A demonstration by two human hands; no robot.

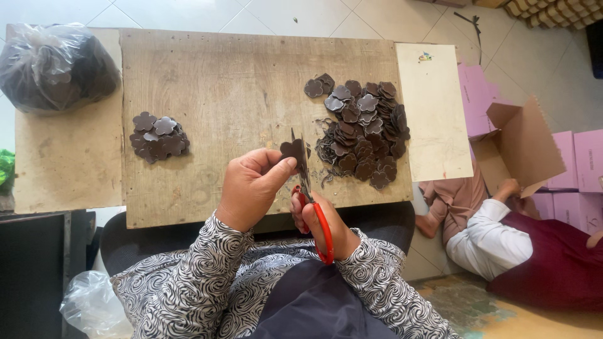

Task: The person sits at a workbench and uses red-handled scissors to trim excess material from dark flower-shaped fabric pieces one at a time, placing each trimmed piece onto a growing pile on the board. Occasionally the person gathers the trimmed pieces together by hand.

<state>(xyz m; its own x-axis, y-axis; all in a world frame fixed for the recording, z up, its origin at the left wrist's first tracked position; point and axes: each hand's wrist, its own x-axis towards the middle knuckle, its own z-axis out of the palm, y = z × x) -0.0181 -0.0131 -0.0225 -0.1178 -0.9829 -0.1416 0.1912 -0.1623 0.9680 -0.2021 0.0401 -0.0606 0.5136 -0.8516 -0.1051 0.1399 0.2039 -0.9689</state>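
While the blades sit at the edge of a small flower piece, fingertips are at risk.
The left hand (pixel 251 187) pinches the brown flower cutout (pixel 291 150) above the tabletop (pixel 232 94); the right hand (pixel 326 227) grips red-handled scissors (pixel 312 207), whose blades work close beside the left thumb, so a slip could nick it or spoil the petal.

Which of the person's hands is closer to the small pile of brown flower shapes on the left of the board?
Left. The left hand sits just right of and below the small pile; the right hand, holding red-handled scissors, is farther right.
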